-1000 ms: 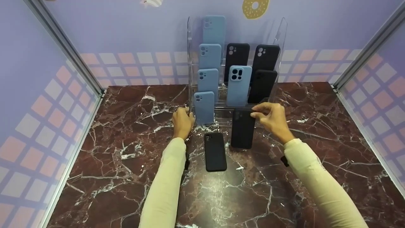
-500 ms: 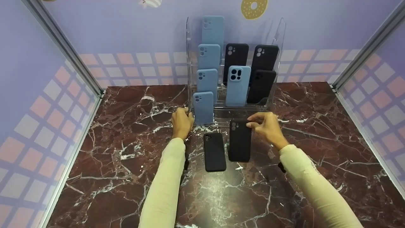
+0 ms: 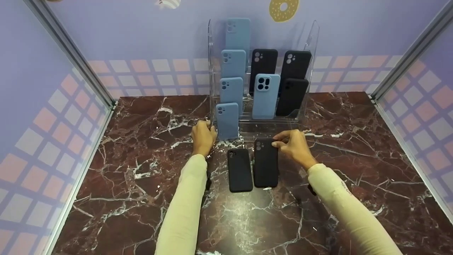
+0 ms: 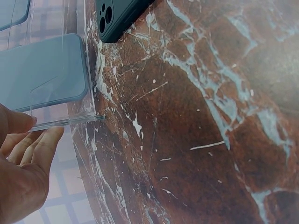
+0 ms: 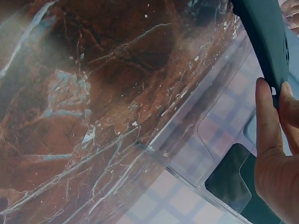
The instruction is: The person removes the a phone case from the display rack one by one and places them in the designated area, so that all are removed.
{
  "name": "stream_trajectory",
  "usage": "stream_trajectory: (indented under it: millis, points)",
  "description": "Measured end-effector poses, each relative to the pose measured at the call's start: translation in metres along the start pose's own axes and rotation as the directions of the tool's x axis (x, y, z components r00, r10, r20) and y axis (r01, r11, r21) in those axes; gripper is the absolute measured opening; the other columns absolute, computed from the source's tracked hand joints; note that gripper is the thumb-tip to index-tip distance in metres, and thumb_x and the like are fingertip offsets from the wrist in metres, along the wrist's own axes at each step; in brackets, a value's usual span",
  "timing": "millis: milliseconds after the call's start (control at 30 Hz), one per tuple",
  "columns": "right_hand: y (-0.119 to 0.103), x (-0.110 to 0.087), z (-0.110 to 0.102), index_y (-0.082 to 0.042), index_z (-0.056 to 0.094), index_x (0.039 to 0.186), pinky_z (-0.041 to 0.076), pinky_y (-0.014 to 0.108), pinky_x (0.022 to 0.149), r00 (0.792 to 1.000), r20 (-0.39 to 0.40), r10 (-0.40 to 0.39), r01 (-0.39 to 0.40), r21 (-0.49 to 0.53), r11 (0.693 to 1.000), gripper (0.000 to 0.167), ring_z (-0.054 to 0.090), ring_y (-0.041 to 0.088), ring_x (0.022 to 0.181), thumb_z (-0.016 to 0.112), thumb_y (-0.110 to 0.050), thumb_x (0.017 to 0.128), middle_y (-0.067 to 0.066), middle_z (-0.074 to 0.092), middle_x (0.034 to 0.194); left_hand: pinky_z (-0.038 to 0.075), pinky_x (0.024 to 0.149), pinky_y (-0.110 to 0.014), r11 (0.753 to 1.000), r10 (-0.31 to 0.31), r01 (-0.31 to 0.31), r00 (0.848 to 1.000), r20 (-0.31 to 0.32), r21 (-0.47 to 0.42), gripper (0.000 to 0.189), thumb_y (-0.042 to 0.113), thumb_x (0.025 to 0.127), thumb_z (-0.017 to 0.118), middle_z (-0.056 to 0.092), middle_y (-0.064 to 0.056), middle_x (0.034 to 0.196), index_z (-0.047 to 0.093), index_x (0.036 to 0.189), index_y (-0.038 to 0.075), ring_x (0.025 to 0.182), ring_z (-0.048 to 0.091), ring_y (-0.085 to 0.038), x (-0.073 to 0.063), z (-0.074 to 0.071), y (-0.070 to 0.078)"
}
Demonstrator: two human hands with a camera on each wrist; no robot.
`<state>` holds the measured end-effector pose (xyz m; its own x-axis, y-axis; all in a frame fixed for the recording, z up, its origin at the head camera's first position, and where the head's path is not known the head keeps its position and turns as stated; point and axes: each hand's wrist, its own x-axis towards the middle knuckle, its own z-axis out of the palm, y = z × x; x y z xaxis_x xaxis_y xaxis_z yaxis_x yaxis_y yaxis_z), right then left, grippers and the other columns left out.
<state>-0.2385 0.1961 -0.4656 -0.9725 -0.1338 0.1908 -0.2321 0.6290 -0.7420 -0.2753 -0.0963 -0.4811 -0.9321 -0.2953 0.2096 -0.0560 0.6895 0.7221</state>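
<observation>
My right hand point(image 3: 295, 147) pinches a black phone case point(image 3: 266, 164) by its upper right corner, between thumb and fingers. In the right wrist view that case point(image 5: 266, 42) is seen nearly edge-on. Just left of it, a second black phone case point(image 3: 240, 170) lies flat on the table. With my left hand point(image 3: 204, 137) I grip the left side edge of the clear acrylic stand point(image 3: 254, 126); the left wrist view shows the thumb and fingers point(image 4: 46, 147) on either side of the clear panel. Beside that hand a blue phone case point(image 3: 227, 122) stands in the lowest tier.
Several blue cases point(image 3: 233, 63) climb the stand's left column. A blue case with a large camera cutout point(image 3: 266, 97) stands mid-stand, near black cases point(image 3: 292, 95) on the right. Under everything is a dark red marbled table point(image 3: 141, 198), with a tiled-pattern wall point(image 3: 155, 76) behind.
My right hand has brought the black phone case away from the stand, toward me and slightly left, beside the one lying flat. The left hand keeps its place on the stand's edge.
</observation>
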Motion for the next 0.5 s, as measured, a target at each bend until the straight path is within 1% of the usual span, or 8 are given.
stream_trajectory:
  millis: [33, 67, 133, 333, 500]
  points:
    - [0.0, 0.0, 0.001, 0.004, 0.078, 0.095, 0.056, 0.04, 0.065, 1.0, 0.002, 0.004, -0.004, -0.005, 1.0, 0.012, 0.072, 0.032, 0.074, 0.079, 0.003, 0.083, 0.017, 0.076, 0.086, 0.051, 0.095, -0.047, 1.0, -0.001, 0.001, 1.0, 0.002, 0.0, 0.025, 0.009, 0.091, 0.07, 0.074, -0.017, 0.11, 0.075, 0.113, 0.0, 0.106, 0.068, -0.039, 0.0, 0.0, 0.0]
    - [0.0, -0.001, 0.001, 0.004, 0.078, 0.095, 0.056, 0.037, 0.063, 1.0, 0.003, 0.009, -0.009, -0.009, 1.0, 0.012, 0.072, 0.032, 0.074, 0.079, 0.002, 0.083, 0.017, 0.076, 0.086, 0.051, 0.095, -0.047, 1.0, -0.003, 0.003, 1.0, 0.003, 0.002, 0.025, 0.009, 0.091, 0.07, 0.074, -0.017, 0.11, 0.075, 0.114, 0.0, 0.106, 0.068, -0.04, 0.0, 0.0, 0.0]
    - [0.0, -0.001, 0.003, 0.002, 0.078, 0.096, 0.056, 0.035, 0.063, 1.0, 0.007, 0.016, -0.016, -0.015, 1.0, 0.012, 0.072, 0.03, 0.075, 0.079, 0.0, 0.084, 0.016, 0.076, 0.087, 0.051, 0.095, -0.047, 1.0, 0.0, 0.0, 1.0, 0.004, 0.004, 0.025, 0.009, 0.091, 0.07, 0.074, -0.017, 0.11, 0.076, 0.113, 0.0, 0.106, 0.068, -0.04, 0.0, 0.0, 0.0]
    - [0.003, -0.003, 0.008, 0.001, 0.079, 0.096, 0.059, 0.044, 0.07, 1.0, 0.005, 0.022, -0.021, -0.025, 0.999, 0.013, 0.074, 0.029, 0.078, 0.079, -0.001, 0.084, 0.016, 0.076, 0.088, 0.052, 0.092, -0.048, 1.0, 0.017, -0.017, 1.0, -0.003, 0.0, 0.024, 0.007, 0.09, 0.071, 0.075, -0.018, 0.106, 0.076, 0.112, -0.001, 0.103, 0.07, -0.04, 0.0, 0.0, -0.001]
    - [0.005, -0.002, 0.011, 0.0, 0.08, 0.094, 0.058, 0.042, 0.068, 1.0, -0.013, 0.018, -0.018, -0.03, 0.999, 0.012, 0.073, 0.027, 0.075, 0.08, -0.001, 0.082, 0.014, 0.077, 0.085, 0.053, 0.09, -0.049, 1.0, 0.022, -0.022, 1.0, -0.007, 0.009, 0.024, 0.008, 0.09, 0.071, 0.075, -0.017, 0.105, 0.076, 0.111, 0.0, 0.102, 0.07, -0.04, 0.001, 0.0, -0.001]
